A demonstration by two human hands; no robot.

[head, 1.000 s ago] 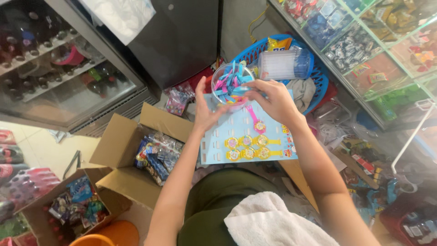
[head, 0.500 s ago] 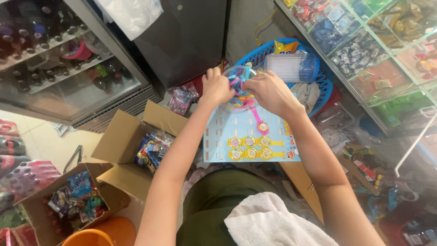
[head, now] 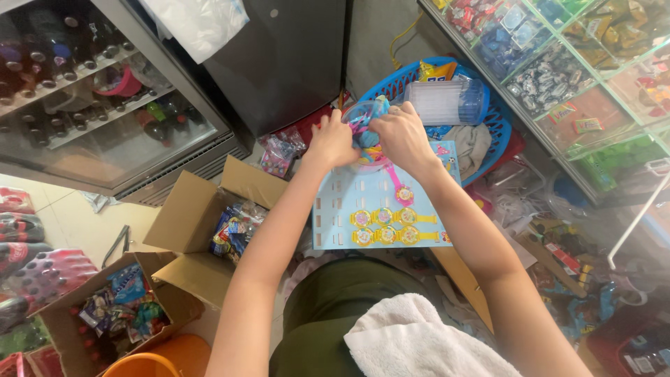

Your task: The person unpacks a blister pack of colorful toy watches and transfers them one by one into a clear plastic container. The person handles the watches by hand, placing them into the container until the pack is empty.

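A light blue display card (head: 356, 192) lies in front of me with several yellow toy watches (head: 387, 227) and one pink toy watch (head: 401, 188) fastened to it. At its far edge stands a clear round tub (head: 357, 112) stuffed with blue and pink toy watches. My left hand (head: 331, 142) grips the tub's left side. My right hand (head: 398, 136) is closed over the bunch of toy watches (head: 364, 132) at the tub's mouth, pressing on them.
A blue plastic basket (head: 492, 122) behind the tub holds a clear lidded box (head: 443, 101) and cloth. Open cardboard boxes of wrapped snacks (head: 234, 230) sit at my left. A glass-door drinks fridge (head: 91, 91) is far left, glass candy shelves (head: 558, 70) at right.
My left hand, open beside the tub a second ago, has closed on its side. My right hand has moved up from the card onto the watches in the tub.
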